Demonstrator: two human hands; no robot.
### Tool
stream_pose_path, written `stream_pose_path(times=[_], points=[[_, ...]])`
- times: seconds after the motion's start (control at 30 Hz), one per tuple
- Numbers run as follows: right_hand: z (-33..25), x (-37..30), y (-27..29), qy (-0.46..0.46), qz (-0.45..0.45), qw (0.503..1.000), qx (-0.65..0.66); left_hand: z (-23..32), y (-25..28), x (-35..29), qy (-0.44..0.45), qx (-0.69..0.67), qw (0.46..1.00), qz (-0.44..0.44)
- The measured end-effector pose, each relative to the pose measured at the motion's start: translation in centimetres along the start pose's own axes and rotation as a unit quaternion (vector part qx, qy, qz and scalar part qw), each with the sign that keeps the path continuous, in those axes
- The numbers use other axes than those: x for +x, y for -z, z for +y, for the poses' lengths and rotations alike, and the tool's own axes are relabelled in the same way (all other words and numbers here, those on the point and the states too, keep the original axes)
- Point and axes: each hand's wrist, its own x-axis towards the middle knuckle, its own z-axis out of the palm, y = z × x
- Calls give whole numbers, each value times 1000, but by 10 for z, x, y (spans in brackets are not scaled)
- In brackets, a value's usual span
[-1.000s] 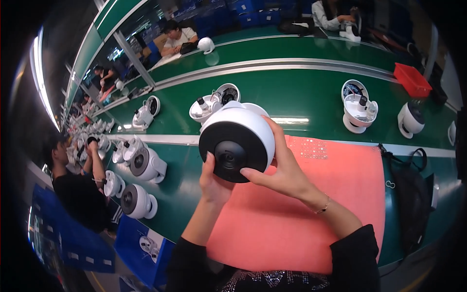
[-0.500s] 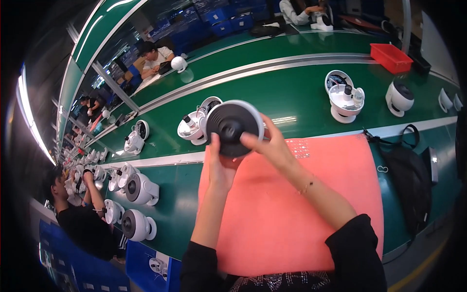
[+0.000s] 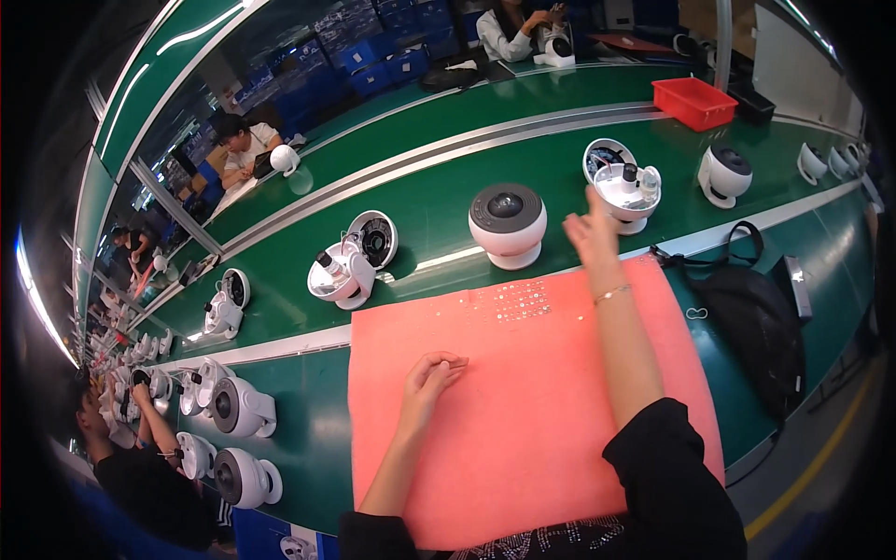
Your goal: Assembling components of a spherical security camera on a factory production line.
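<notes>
White and black-topped, a rounded device (image 3: 507, 237) is stood upright on the green bench (image 3: 431, 201), beyond the pink cloth (image 3: 541, 411). The right hand (image 3: 595, 233) is held spread beside an opened device (image 3: 627, 192). Over the cloth, the left hand's (image 3: 429, 381) fingers are bunched; whether anything is pinched cannot be told. Glittering lettering (image 3: 551, 539) is partly shown.

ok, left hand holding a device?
No, the left hand is over the pink mat with none in its grasp.

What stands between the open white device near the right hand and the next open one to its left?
A closed white device with a dark top, on the green surface, as the head view shows.
</notes>
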Motion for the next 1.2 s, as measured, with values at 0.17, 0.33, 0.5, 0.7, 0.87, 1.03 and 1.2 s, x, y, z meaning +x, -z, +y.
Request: stream_pose_path(times=[0.17, 0.33, 0.5, 0.7, 0.87, 1.03, 1.2], points=[[-27, 10, 30, 143, 59, 985, 73, 11, 28, -10, 5, -19, 1000, -5], [-43, -22, -1, 150, 3, 987, 56, 26, 42, -33, 3, -102, 995, -8], [-63, -94, -59, 173, -137, 971, -89, 50, 60, -75, -16, -176, 984, -25], [-33, -169, -96, -53, -379, 906, -181, 65, 85, -124, -7, -420, 907, -13], [54, -245, -119, -293, -478, 785, -265, 37, 125, -164, 46, -642, 764, -38], [107, -297, -114, -353, -576, 649, -351, 3, 158, -217, 10, -650, 755, 88], [130, -306, -106, -301, -622, 546, -473, -17, 186, -248, -84, -400, 892, 196]])
